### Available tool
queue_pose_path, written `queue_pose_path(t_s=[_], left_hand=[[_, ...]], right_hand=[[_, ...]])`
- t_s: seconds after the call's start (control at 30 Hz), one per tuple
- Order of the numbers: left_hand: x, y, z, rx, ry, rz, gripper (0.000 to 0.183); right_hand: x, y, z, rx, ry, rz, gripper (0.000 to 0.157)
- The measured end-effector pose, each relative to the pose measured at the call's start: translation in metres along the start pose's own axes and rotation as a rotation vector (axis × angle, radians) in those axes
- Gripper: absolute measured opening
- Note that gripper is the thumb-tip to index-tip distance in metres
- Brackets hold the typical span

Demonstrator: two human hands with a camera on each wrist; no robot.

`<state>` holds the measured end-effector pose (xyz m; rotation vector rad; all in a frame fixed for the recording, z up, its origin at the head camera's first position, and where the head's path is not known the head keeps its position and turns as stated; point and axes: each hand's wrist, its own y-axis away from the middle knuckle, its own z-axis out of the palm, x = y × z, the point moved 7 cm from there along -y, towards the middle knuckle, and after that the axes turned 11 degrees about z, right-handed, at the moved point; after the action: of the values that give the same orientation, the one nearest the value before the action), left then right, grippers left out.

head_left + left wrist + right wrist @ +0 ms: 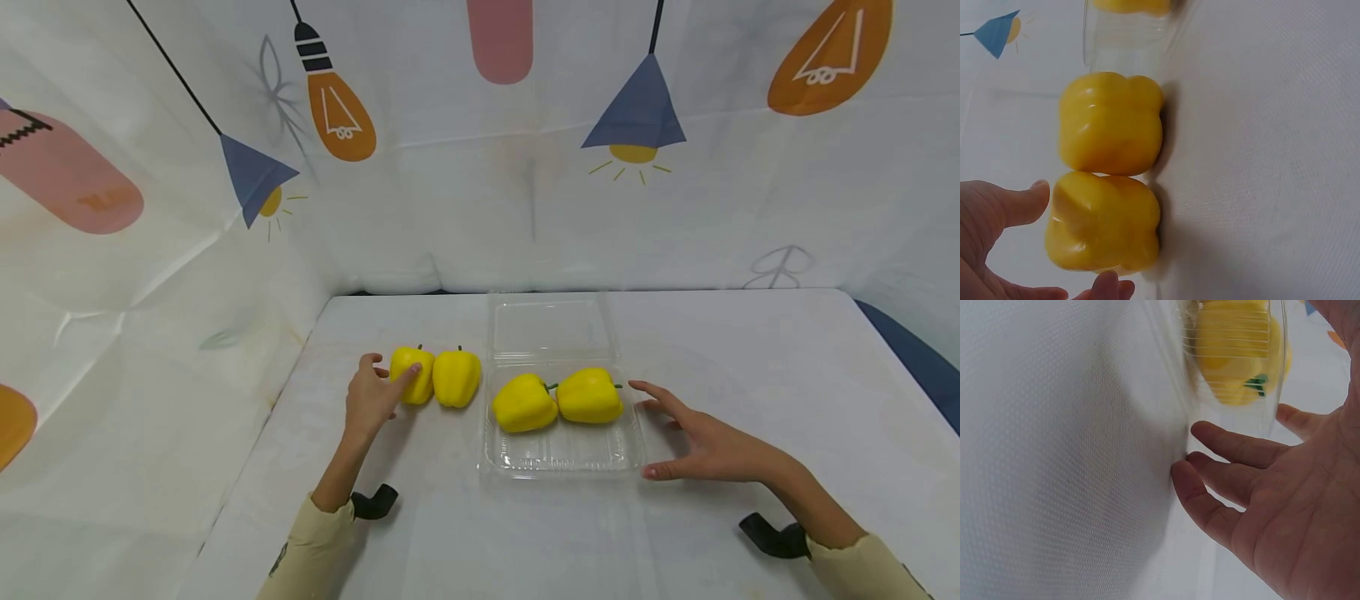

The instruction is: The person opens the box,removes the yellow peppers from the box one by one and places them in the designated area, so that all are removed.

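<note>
Nearest the viewer, two pale sleeves come in over the white desk, a black curved piece at each wrist. Hands well apart. Right hand: palm turned toward the clear plastic box, thumb and fingers spread just beside the box's right edge, thumb tip by its near right corner; contact with the wall cannot be told. Box sits mid-desk. Inside it, two yellow peppers side by side: the left one and the right one, both lying on their sides, green stems pointing toward the desk's right edge. Left hand: nearer the desk's left edge, thumb and fingers parted around the outermost of two more yellow peppers; whether the fingertips touch it cannot be told. That pepper and its neighbour stand upright on the desk, touching each other, between the left hand and the box. Beyond, the box's lid is folded back flat, reaching almost to the desk's far edge. Behind that edge, a white cloth hangs, printed with blue lamps and orange bulbs.
</note>
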<state>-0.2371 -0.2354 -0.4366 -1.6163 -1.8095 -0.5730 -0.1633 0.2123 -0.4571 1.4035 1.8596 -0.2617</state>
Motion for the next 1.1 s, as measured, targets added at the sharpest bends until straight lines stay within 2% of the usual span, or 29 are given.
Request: queue_pose_path(t_s=[0.23, 0.53, 1.1], left_hand=[[0.005, 0.003, -0.007, 0.002, -0.021, 0.02, 0.082], [0.018, 0.008, -0.014, 0.053, -0.057, 0.085, 0.078], [0.055, 0.025, -0.006, 0.045, 0.001, 0.213, 0.069]], right_hand=[[-0.001, 0.0, 0.0, -0.004, 0.0, 0.004, 0.106], [0.001, -0.001, 0.001, 0.001, 0.007, 0.001, 0.106], [-0.002, 0.001, 0.0, 0.009, 0.016, 0.0, 0.106]])
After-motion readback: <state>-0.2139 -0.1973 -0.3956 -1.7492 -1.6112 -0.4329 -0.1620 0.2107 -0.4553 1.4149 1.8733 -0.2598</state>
